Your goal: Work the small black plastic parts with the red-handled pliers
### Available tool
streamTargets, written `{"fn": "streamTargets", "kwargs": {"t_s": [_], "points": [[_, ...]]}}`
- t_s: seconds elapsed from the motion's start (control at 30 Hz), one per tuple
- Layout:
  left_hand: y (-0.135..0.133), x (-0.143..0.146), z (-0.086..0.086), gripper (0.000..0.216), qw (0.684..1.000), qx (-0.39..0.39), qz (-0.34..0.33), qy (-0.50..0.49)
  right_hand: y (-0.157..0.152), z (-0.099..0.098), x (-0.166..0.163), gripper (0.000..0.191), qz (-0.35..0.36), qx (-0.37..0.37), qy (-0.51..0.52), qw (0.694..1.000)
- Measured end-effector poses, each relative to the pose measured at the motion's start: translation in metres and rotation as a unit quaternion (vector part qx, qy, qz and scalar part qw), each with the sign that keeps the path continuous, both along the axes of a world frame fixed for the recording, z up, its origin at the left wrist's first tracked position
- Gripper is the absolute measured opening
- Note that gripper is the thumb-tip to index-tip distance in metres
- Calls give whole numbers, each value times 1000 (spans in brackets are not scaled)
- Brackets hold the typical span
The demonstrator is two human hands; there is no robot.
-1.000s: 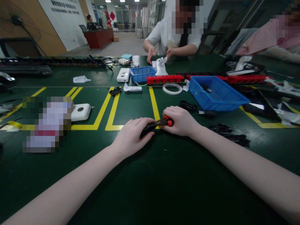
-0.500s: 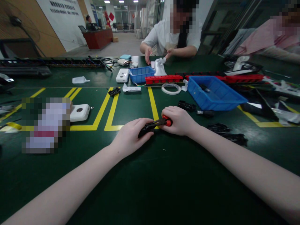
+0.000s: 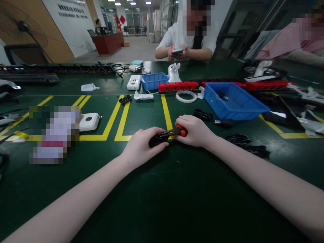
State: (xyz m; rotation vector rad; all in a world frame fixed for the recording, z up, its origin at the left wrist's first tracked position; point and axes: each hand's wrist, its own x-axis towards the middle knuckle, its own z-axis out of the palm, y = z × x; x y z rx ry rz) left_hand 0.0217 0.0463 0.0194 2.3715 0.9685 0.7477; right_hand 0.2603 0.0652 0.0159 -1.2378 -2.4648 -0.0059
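Note:
My left hand [image 3: 141, 145] is closed over a small black part [image 3: 157, 140] on the green table [image 3: 162, 195]. My right hand [image 3: 194, 131] is wrapped round the red-and-black handle of a screwdriver [image 3: 174, 132], whose dark shaft runs left into the black part. The two hands nearly touch over the yellow floor-style lines on the mat. The tip of the tool is hidden under my left fingers.
A large blue bin [image 3: 234, 101] sits to the right, a smaller blue bin [image 3: 154, 81] further back, with a tape ring [image 3: 186, 96], red strips [image 3: 178, 86] and white power banks [image 3: 89, 121]. Black parts [image 3: 246, 144] lie right. A person across the table holds a phone [image 3: 177, 51].
My hands have stayed in place on the tool and part. The person across the table lifted both hands from the table and now holds a phone.

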Motion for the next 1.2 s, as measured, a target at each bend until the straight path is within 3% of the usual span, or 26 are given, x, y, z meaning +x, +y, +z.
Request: {"fn": "streamTargets", "kwargs": {"t_s": [1.2], "points": [[0, 0, 1, 28, 999, -33, -4, -16, 2, 0, 0, 19, 13, 7, -11, 1000]]}}
